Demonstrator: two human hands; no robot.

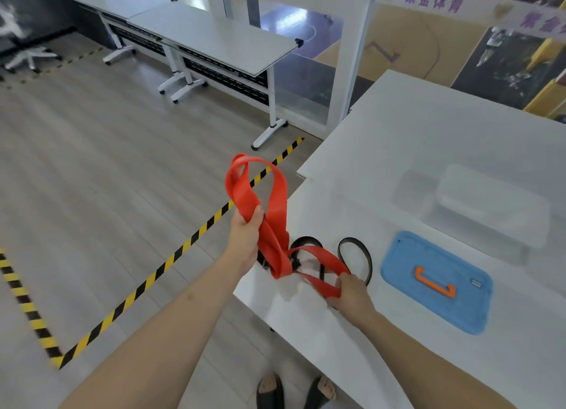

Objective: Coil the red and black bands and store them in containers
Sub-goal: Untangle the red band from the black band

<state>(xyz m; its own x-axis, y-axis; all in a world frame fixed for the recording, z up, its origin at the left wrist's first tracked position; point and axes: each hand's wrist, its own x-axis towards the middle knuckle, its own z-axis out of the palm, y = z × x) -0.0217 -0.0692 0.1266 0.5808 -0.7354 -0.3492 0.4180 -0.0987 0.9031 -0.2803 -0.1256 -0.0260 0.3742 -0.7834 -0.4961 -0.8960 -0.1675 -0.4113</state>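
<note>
A wide red band [277, 206] hangs in loose loops over the white table's left edge. My left hand [245, 234] grips its upper loops above the floor, and my right hand [352, 292] pinches its lower loop on the table. The thin black band [355, 255] lies on the table in loose loops just behind the red one, partly hidden by it. A clear plastic container [493, 206] stands farther right on the table. Its blue lid with an orange handle [438, 281] lies flat in front of it.
The white table [413, 139] fills the right side; its near-left edge runs by my hands. Yellow-black floor tape [147, 283] crosses the wooden floor. Two grey folding tables [214, 38] stand at the back. My feet in black sandals [294, 390] are below.
</note>
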